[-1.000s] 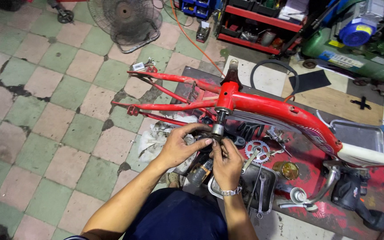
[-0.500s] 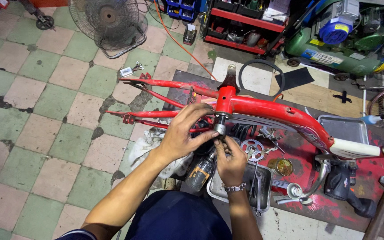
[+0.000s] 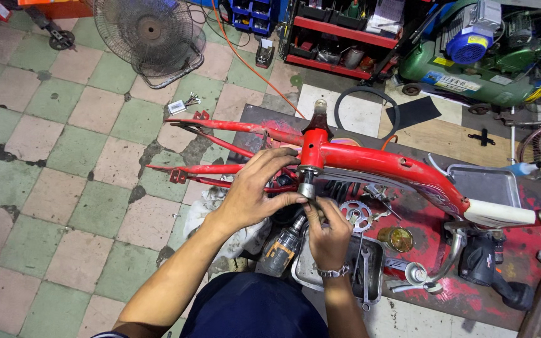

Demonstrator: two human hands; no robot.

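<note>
A red bicycle frame (image 3: pixel 383 164) lies across the floor and a red mat. My left hand (image 3: pixel 255 191) wraps around the frame next to the bottom bracket shell, fingers touching a grey metal cup (image 3: pixel 308 187) that sticks out of the shell. Just below the cup, my right hand (image 3: pixel 328 230), with a metal watch on the wrist, pinches it from underneath. A cordless drill (image 3: pixel 281 249) lies on the floor under my hands.
A metal tray (image 3: pixel 361 275) with wrenches sits by my right wrist; a chainring (image 3: pixel 356 215) and brass cup (image 3: pixel 396 238) lie on the red mat. A floor fan (image 3: pixel 148 34), red tool shelf (image 3: pixel 339 31), green compressor (image 3: pixel 483 56) and rubber tyre (image 3: pixel 364 109) stand behind.
The view has shifted slightly, so the frame sits higher. Both hands stay at the bottom bracket; my right hand's fingers have turned a little around the grey cup.
</note>
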